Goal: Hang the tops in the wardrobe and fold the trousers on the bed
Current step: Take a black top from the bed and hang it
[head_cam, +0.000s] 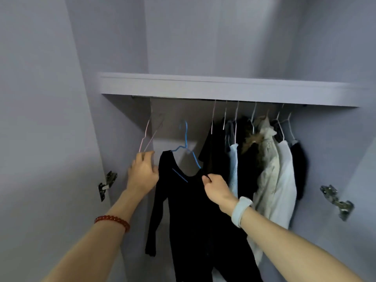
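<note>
Left hand: the left hand [143, 171] is reached up and forward into the left side of the wardrobe [223, 87], forearm angled up from the near left, back of the hand facing the camera. Fingers are curled round the bottom of a pale pink hanger [147, 135], right at its lower corner.

Right hand: the right hand [216, 188] comes in from the near right, wrist bent a bit, fingers pinching the right shoulder edge of the black top [193, 220] near the neckline.

Wrists: red bead bracelet [113, 220] on the left one, white band [240, 210] on the right.

Black top: it's on a blue hanger [186, 147], in the gap between the pink hangers and the packed clothes. Long axis runs pretty much straight down, neckline up, body dropping toward the near bottom edge, one long sleeve dangling on the left.

Blue hanger: hook points up toward the rail, but honestly can't tell if it's actually hooked on; the top of the hook looks short of the shelf edge.

Pink hanger: hangs from the rail at far left, tilted, pulled toward the left hand.

Hung clothes: a bunch of hung garments [268, 159] on thin hangers to the right, black, light blue, cream and white, bunched close together.

Hinges: metal door hinges [107, 184] on both side panels.
</note>
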Available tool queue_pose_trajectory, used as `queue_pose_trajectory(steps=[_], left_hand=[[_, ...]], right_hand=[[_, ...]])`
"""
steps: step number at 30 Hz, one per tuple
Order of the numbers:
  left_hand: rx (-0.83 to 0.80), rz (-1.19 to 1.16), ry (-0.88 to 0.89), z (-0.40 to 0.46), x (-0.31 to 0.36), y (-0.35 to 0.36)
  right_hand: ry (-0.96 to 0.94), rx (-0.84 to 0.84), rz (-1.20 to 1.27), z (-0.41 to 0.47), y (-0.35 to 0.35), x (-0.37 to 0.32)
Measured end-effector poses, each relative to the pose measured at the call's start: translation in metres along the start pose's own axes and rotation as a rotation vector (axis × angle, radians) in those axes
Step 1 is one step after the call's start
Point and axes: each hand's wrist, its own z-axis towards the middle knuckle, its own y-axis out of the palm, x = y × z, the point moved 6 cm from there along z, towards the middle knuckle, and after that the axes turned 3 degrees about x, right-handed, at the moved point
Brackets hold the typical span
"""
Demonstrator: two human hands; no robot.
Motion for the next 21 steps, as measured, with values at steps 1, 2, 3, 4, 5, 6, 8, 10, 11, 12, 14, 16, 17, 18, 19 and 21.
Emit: queue_pose_trajectory(steps=[1, 2, 3, 4, 5, 6, 8, 10, 11, 12, 14, 16, 17, 18, 19, 21], left_hand=[[0.019, -0.015, 0.008, 0.012, 0.008, -0.005], [0.048, -0.024, 0.013, 0.023, 0.012, -0.01], [0.087, -0.034, 0.034, 0.036, 0.018, -0.016], [0.121, -0.033, 0.056, 0.046, 0.022, -0.021], [0.152, -0.02, 0.088, 0.057, 0.029, -0.026], [0.183, 0.006, 0.129, 0.066, 0.036, -0.029], [0.233, 0.09, 0.202, 0.082, 0.052, -0.031], [0.286, 0.179, 0.272, 0.095, 0.068, -0.031], [0.317, 0.225, 0.31, 0.102, 0.074, -0.029], [0.339, 0.274, 0.342, 0.11, 0.079, -0.026], [0.37, 0.342, 0.369, 0.124, 0.081, -0.016], [0.42, 0.347, 0.397, 0.131, 0.079, -0.009], [0.451, 0.345, 0.413, 0.133, 0.078, -0.007], [0.482, 0.348, 0.427, 0.136, 0.075, -0.005], [0.5, 0.355, 0.437, 0.137, 0.074, -0.003], [0.513, 0.373, 0.449, 0.141, 0.071, -0.001]], right_hand=[[0.023, -0.017, 0.084, 0.01, 0.002, -0.01], [0.026, -0.01, 0.123, 0.02, 0.003, -0.019], [0.017, 0.033, 0.134, 0.031, 0.001, -0.028], [0.014, 0.073, 0.136, 0.04, 0.0, -0.033], [0.008, 0.112, 0.149, 0.049, -0.003, -0.038], [-0.001, 0.135, 0.166, 0.058, -0.004, -0.041], [-0.014, 0.179, 0.173, 0.076, -0.008, -0.044], [-0.007, 0.276, 0.146, 0.094, -0.014, -0.044], [-0.004, 0.326, 0.14, 0.105, -0.015, -0.044], [0.001, 0.363, 0.142, 0.118, -0.016, -0.044], [0.012, 0.402, 0.152, 0.142, -0.016, -0.043], [0.011, 0.426, 0.161, 0.16, -0.013, -0.04], [0.004, 0.431, 0.168, 0.166, -0.01, -0.039], [-0.001, 0.432, 0.183, 0.172, -0.005, -0.039], [-0.001, 0.435, 0.194, 0.176, -0.002, -0.038], [0.005, 0.431, 0.207, 0.183, 0.003, -0.041]])
